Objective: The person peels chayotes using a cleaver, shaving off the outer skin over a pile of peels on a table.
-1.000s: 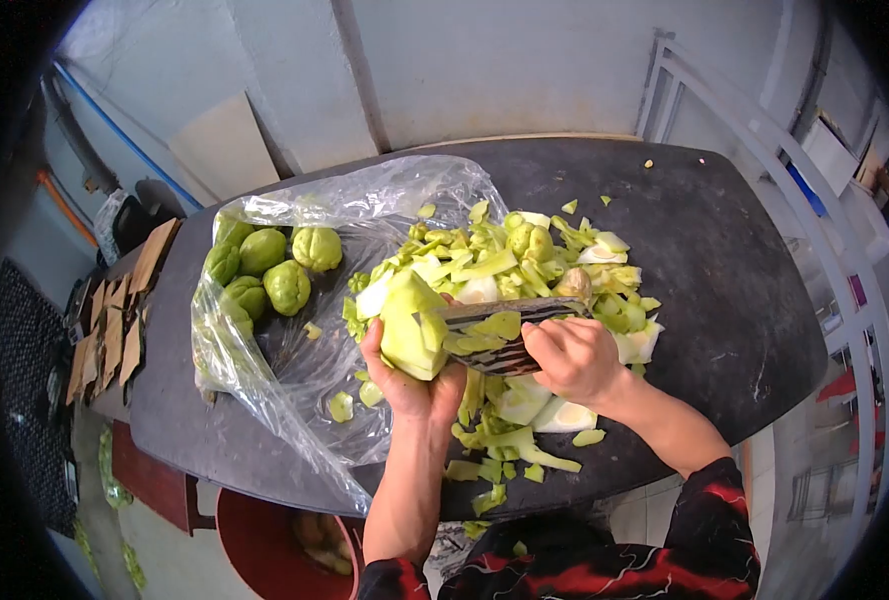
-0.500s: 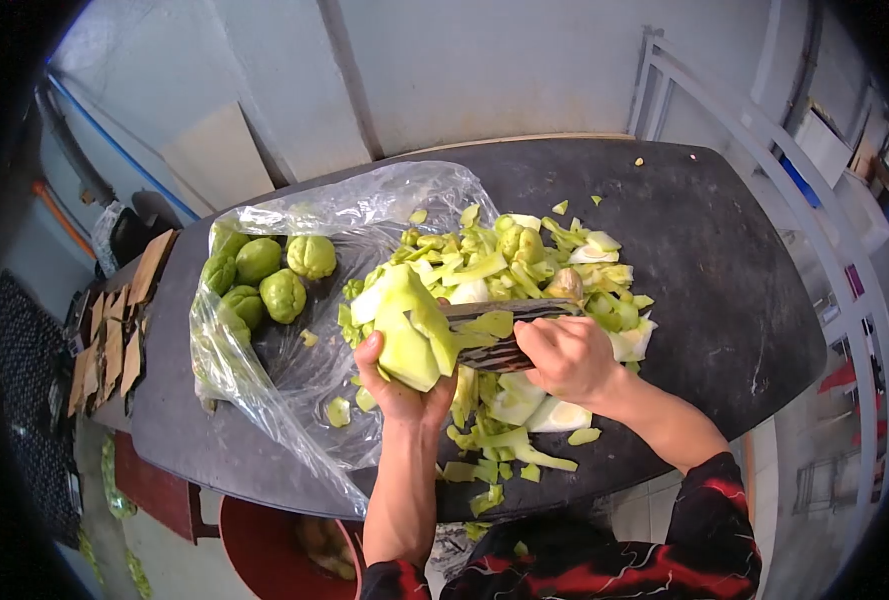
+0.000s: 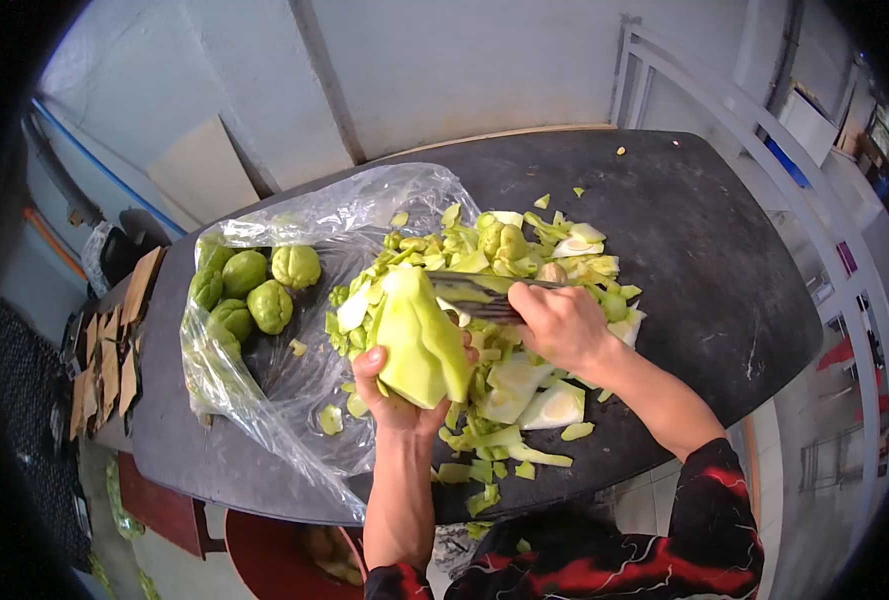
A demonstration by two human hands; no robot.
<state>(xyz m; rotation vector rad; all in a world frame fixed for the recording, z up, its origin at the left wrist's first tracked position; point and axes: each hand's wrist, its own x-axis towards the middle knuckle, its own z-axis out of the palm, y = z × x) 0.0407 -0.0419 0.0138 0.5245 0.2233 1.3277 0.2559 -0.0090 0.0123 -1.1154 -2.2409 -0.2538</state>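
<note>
My left hand [image 3: 397, 395] is wrapped round a peeled, pale green chayote [image 3: 417, 345], its cut faces turned toward me. In my right hand [image 3: 562, 322] is a broad dark knife [image 3: 475, 292], the blade reaching left to the upper right side of the chayote. The handle is hidden inside my fist. Beneath and behind both hands lies a heap of green peelings and cut pieces [image 3: 510, 240]. Unpeeled chayotes [image 3: 271, 306], several of them, sit in a clear plastic bag [image 3: 310, 440] on the left.
Everything rests on a dark table [image 3: 705, 260] with rounded corners. Under its front edge stands a red bucket [image 3: 265, 555] with pale pieces inside. A grey metal railing [image 3: 745, 125] runs along the right, and cardboard pieces [image 3: 115, 350] are at the left.
The chayote has been turned, showing a longer peeled face. The knife has drawn up toward its top, and the strip of peel on the blade looks different. The whole view has shifted slightly.
</note>
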